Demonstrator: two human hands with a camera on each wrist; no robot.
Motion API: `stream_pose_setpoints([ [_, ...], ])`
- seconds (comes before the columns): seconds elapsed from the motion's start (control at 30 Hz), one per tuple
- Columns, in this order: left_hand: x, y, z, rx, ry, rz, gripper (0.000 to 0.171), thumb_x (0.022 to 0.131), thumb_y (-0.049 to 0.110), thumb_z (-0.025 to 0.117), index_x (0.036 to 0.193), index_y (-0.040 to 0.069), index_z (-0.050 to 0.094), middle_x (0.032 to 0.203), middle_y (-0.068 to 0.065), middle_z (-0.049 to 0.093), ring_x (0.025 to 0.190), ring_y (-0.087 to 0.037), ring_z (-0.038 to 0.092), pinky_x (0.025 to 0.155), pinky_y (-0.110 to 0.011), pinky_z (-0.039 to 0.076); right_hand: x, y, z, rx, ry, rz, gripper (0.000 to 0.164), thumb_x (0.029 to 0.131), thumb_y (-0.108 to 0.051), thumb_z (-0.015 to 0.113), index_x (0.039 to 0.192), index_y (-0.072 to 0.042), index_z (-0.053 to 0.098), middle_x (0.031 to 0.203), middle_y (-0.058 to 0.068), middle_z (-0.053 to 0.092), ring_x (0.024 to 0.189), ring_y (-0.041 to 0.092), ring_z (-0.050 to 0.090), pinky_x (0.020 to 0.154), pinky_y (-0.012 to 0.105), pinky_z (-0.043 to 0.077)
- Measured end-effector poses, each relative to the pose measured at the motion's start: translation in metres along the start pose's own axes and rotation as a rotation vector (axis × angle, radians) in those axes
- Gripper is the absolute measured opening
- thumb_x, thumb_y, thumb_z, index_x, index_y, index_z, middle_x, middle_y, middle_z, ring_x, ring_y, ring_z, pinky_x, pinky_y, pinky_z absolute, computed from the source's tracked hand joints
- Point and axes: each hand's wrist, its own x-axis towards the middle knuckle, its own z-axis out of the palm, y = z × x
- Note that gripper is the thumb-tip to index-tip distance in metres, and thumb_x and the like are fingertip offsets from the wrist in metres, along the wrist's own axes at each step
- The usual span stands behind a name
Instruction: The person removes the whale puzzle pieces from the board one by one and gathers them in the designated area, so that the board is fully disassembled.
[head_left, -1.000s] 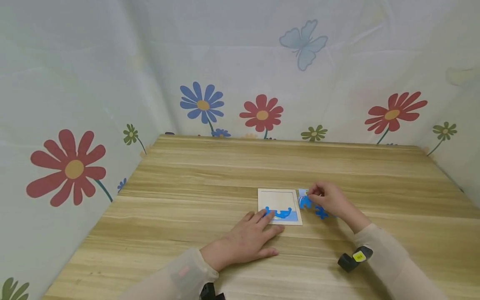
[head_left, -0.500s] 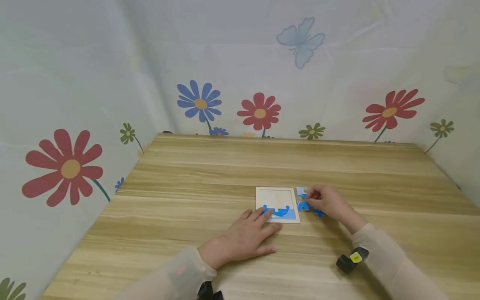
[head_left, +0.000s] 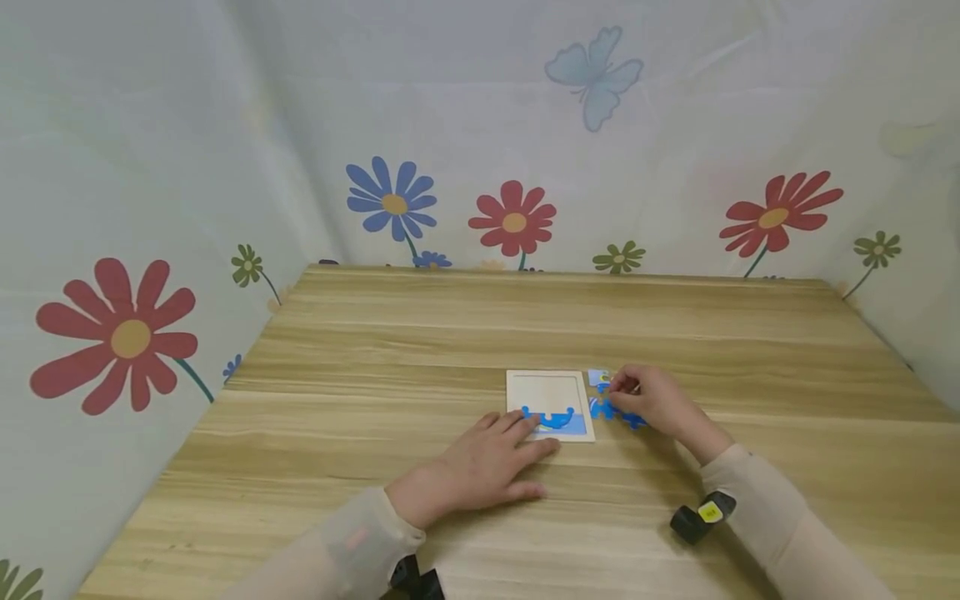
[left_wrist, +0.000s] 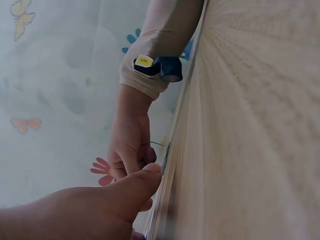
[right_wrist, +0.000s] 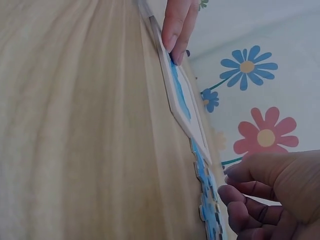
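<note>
In the head view, my left hand [head_left: 480,467] lies flat with its fingers spread, fingertips on the near left part of a square wooden puzzle board [head_left: 545,392]. Blue puzzle pieces [head_left: 557,419] fill the near strip of the board; bare wood shows behind them. My right hand [head_left: 663,404] is just right of the board, over several loose blue puzzle pieces [head_left: 602,408], and hides part of them. In the right wrist view its fingers [right_wrist: 235,195] bend loosely beside those pieces, with a gap between thumb and forefinger and nothing seen there.
A wood-grain table [head_left: 405,333] carries everything. Behind it hangs a white cloth [head_left: 450,100] printed with flowers and a butterfly. Black wrist cameras [head_left: 701,518] sit on both sleeves.
My right hand has shifted slightly right relative to the board, uncovering more of the loose pieces at its left. My left hand stays on the board. The head view has turned a little.
</note>
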Motion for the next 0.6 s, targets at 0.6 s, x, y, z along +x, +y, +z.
stream_pose_setpoints([
  [0.6,0.010,-0.018,0.002,0.012,0.130,0.045,0.059,0.096,0.055,0.046,0.147,0.026,0.039,0.153,-0.009,0.039,0.139,-0.028,0.039,0.112,-0.046,0.036,-0.006,-0.016,0.004,0.042,0.067,-0.101,0.013,0.089,-0.008,0.066,0.098,0.000,0.067,0.088,0.009,0.068,0.072,0.013,0.058,0.061,0.021,0.047],
])
